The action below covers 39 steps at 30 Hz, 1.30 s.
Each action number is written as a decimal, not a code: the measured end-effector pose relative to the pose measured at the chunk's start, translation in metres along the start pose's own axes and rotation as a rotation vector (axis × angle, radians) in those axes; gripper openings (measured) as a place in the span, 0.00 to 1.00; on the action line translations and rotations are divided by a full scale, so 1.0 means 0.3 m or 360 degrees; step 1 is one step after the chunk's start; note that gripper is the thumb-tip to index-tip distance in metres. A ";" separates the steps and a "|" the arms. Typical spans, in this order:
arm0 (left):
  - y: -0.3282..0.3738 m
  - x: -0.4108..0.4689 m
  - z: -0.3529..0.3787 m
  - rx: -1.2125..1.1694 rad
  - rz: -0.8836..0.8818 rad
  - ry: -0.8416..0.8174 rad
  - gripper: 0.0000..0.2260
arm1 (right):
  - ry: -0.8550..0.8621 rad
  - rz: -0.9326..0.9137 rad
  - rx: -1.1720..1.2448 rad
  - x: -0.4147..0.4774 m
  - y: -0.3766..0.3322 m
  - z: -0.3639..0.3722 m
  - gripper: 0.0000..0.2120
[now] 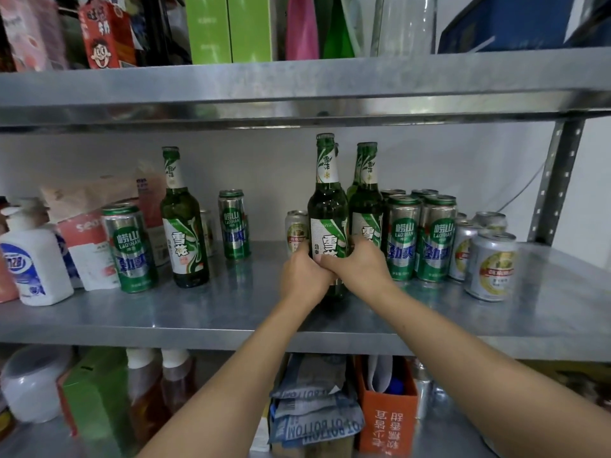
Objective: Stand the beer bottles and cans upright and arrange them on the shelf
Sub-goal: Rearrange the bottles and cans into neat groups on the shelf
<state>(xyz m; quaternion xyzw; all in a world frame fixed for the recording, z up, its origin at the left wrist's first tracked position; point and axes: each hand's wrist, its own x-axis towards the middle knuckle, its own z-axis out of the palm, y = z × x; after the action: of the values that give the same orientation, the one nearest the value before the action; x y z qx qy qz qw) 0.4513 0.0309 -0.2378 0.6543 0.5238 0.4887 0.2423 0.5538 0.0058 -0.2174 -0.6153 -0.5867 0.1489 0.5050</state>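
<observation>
Left hand [305,272] and right hand [358,266] both wrap around the lower body of the green Snow beer bottle [327,206]. It's upright, neck straight up, base down on the metal shelf [231,312]. Just right of it stands a second Snow bottle [365,200], so any closing nudge looks rightward, right hand nearer.

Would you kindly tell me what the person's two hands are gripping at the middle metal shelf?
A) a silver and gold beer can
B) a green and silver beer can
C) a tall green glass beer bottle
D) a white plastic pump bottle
C: the left hand and the right hand both wrap around the lower body of the upright tall green glass beer bottle.
</observation>
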 end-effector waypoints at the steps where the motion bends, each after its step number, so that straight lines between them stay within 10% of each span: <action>1: -0.006 0.004 0.004 -0.0018 -0.0001 0.0005 0.18 | 0.0016 0.0005 -0.0010 0.004 0.010 0.009 0.23; 39: -0.180 0.049 0.030 -0.0527 0.0148 -0.0544 0.28 | -0.0099 -0.0237 0.0226 0.018 0.203 0.081 0.27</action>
<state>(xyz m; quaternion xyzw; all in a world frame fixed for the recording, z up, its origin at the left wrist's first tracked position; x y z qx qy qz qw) 0.4347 0.0642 -0.2805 0.7023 0.3572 0.4606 0.4087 0.5711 0.0336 -0.2744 -0.5277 -0.6341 0.1712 0.5386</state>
